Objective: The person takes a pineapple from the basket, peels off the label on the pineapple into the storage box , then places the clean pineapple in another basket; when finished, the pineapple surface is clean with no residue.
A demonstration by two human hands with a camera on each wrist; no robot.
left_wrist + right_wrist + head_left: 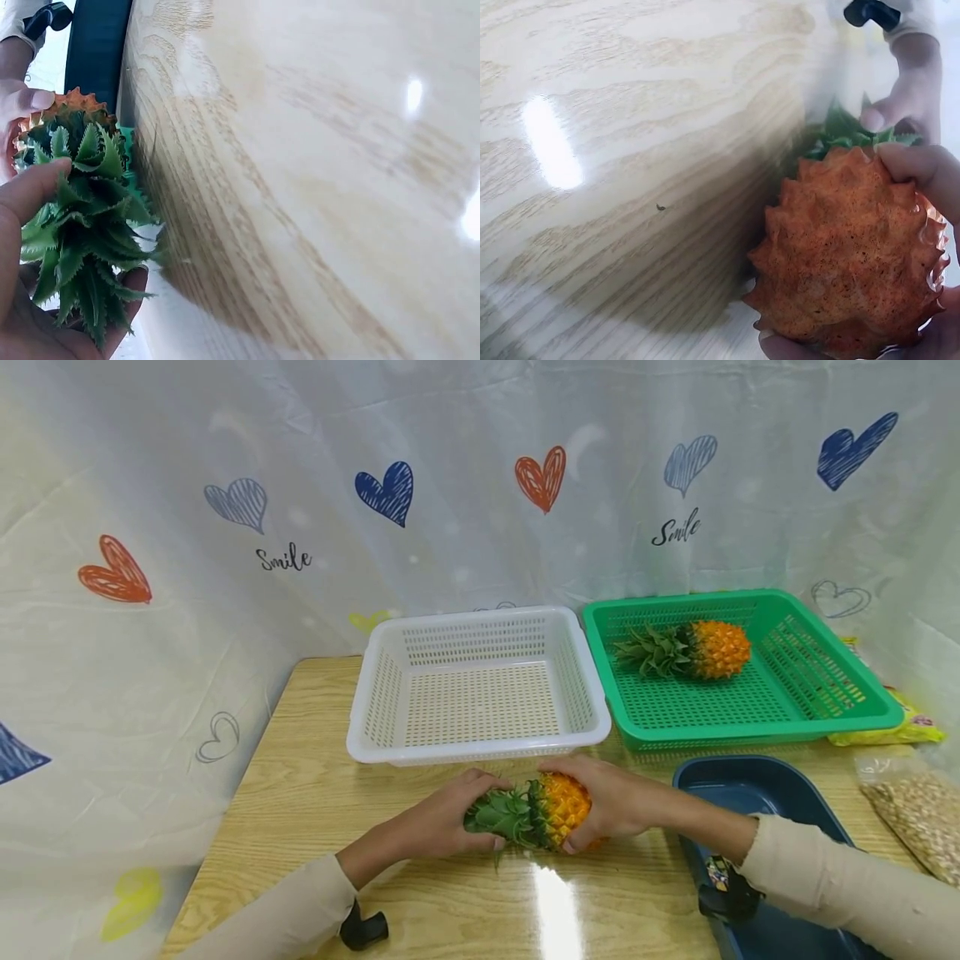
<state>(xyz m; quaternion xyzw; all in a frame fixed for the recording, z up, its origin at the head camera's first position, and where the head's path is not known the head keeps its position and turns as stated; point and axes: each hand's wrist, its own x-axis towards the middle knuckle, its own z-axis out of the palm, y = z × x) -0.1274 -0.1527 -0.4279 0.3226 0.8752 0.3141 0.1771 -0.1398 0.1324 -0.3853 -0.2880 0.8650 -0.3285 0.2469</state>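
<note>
Left hand, right hand gripping pineapple, white basket just behind

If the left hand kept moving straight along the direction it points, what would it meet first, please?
Probably the right hand, gripping the same pineapple whose leaves the left hand holds; beyond lies the blue tray.

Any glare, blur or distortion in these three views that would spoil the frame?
Head view: wide-angle bending at the edges, a bright glare streak on the glossy wooden table, otherwise sharp. Left wrist view: the left hand and the toy pineapple's green leafy crown are close and slightly soft, with glare spots on the table. Right wrist view: the pineapple's orange spiky body is blurred, with one glare patch.
</note>
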